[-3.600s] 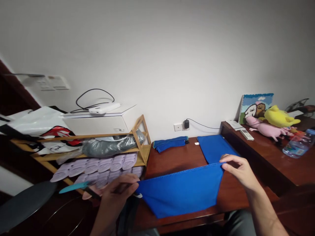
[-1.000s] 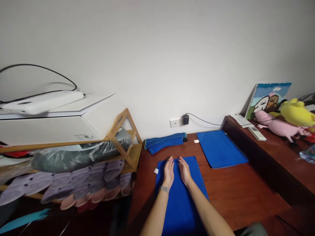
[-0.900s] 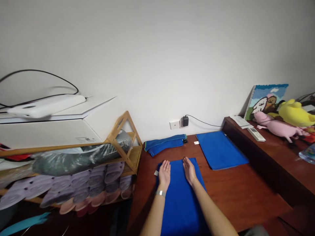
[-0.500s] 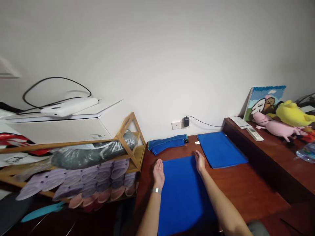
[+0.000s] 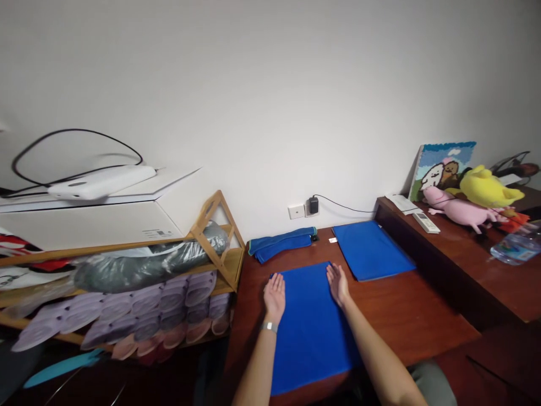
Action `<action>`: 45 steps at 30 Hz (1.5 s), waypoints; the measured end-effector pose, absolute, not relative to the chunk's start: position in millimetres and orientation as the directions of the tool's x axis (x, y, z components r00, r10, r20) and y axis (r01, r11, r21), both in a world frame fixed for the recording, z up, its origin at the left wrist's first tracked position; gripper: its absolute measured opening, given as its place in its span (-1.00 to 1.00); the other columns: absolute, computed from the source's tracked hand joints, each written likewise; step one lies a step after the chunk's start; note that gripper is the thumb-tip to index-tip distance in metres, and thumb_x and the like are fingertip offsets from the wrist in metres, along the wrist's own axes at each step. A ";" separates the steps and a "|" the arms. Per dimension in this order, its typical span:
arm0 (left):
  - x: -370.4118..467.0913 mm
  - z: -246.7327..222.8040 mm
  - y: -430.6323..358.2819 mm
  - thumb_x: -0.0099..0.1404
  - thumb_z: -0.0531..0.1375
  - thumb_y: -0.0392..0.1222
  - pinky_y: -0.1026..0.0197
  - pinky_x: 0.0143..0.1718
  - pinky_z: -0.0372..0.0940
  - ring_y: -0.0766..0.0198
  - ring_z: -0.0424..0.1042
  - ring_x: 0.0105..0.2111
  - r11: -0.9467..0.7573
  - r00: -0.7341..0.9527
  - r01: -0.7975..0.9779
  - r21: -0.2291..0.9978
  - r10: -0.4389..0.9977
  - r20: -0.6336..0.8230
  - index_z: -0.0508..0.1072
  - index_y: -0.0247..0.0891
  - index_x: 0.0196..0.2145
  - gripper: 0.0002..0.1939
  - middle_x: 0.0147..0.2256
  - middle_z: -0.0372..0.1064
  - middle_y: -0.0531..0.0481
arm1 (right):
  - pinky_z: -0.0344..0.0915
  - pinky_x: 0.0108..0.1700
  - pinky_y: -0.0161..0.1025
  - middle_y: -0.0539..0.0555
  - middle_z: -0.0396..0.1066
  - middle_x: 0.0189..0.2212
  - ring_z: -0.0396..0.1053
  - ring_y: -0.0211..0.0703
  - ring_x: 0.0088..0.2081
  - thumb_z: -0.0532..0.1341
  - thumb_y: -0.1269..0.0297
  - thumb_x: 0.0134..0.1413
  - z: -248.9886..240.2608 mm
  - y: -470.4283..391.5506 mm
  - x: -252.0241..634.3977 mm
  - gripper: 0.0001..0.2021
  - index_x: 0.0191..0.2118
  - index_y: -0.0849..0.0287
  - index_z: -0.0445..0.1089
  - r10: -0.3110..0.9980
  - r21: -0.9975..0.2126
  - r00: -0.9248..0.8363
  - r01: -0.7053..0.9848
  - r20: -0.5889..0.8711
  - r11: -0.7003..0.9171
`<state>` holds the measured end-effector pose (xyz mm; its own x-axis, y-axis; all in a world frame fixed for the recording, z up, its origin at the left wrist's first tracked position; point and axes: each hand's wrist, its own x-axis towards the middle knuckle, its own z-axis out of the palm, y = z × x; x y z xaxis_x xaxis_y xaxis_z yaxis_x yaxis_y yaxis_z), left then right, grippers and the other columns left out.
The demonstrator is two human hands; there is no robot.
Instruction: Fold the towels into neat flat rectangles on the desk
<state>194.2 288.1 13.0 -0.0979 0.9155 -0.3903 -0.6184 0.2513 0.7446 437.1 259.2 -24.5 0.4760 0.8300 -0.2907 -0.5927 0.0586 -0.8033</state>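
Observation:
A blue cloth point(image 5: 310, 332) lies flat on the brown desk point(image 5: 406, 321), between my two forearms. My left hand point(image 5: 274, 296), palm turned up, is at the cloth's left edge near its far corner, fingers extended and holding nothing. At the far right corner is my right hand point(image 5: 337, 285), also palm up with fingers stretched and nothing in it. A second blue cloth point(image 5: 372, 250) lies flat to the right and further back. Near the wall, a folded blue cloth with green edging point(image 5: 281, 244) rests at the back left.
A wooden rack point(image 5: 236, 265) at the left holds a white box point(image 5: 93, 225), a plastic-wrapped roll and several purple slippers point(image 5: 139, 301). On the raised ledge at right are a remote point(image 5: 426, 223), plush toys point(image 5: 459, 211), a picture and a bottle point(image 5: 515, 248). A charger point(image 5: 313, 204) is plugged into the wall.
The view has shifted slightly right. Both palms are turned more upward, and the right hand's fingers are more visible. The cloth's near edge now shows.

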 end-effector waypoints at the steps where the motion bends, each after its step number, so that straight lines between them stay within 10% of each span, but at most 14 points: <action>1: 184.5 15.2 290.0 0.46 0.07 0.00 -0.04 0.47 0.29 0.07 0.27 0.49 0.238 -0.117 -0.618 0.749 0.915 -0.387 0.58 -0.14 0.18 -0.52 0.38 0.44 -0.24 | 0.24 0.49 0.13 0.20 0.56 0.24 0.35 0.13 0.43 0.19 -0.42 0.09 -23.1 256.2 452.2 -0.36 -0.01 -0.01 0.60 0.824 -0.809 0.489 -0.585 -0.287 0.065; 12: 246.5 1.7 221.3 0.42 0.13 0.07 -0.12 0.48 0.28 -0.04 0.34 0.45 0.303 0.048 -0.660 0.687 0.930 -0.364 0.62 -0.23 0.15 -0.48 0.35 0.48 -0.33 | 0.27 0.45 0.11 0.13 0.62 0.19 0.38 0.15 0.40 0.37 -0.32 -0.02 -35.2 233.2 318.0 -0.41 -0.01 -0.01 0.66 0.899 -0.714 0.346 -0.698 -0.268 0.056; 23: 157.6 10.9 209.4 0.47 0.06 0.00 -0.06 0.50 0.24 0.05 0.24 0.51 0.182 -0.185 -0.594 0.784 0.917 -0.353 0.62 -0.13 0.06 -0.58 0.38 0.46 -0.23 | 0.26 0.48 0.15 0.22 0.55 0.28 0.32 0.16 0.45 0.22 -0.38 0.04 -13.8 194.1 449.6 -0.32 0.06 0.03 0.60 0.752 -0.845 0.616 -0.511 -0.234 0.155; 31: 227.5 -2.5 161.9 0.45 0.12 0.00 -0.09 0.49 0.27 -0.02 0.32 0.46 0.352 0.107 -0.730 0.586 0.906 -0.410 0.61 -0.22 0.19 -0.51 0.36 0.47 -0.32 | 0.25 0.48 0.16 0.09 0.62 0.19 0.36 0.19 0.43 0.39 -0.27 0.01 -39.3 164.8 319.9 -0.50 -0.04 -0.08 0.67 0.888 -0.678 0.362 -0.730 -0.283 0.081; 45: 155.4 -0.6 136.0 0.40 0.14 -0.01 -0.06 0.57 0.09 0.08 0.24 0.50 0.132 -0.178 -0.677 0.725 0.925 -0.335 0.68 -0.02 0.02 -0.63 0.29 0.57 -0.04 | 0.15 0.55 0.12 0.09 0.51 0.33 0.28 0.15 0.48 0.42 -0.31 -0.06 -26.7 118.4 401.8 -0.41 0.02 -0.09 0.66 0.800 -0.700 0.544 -0.674 -0.255 0.236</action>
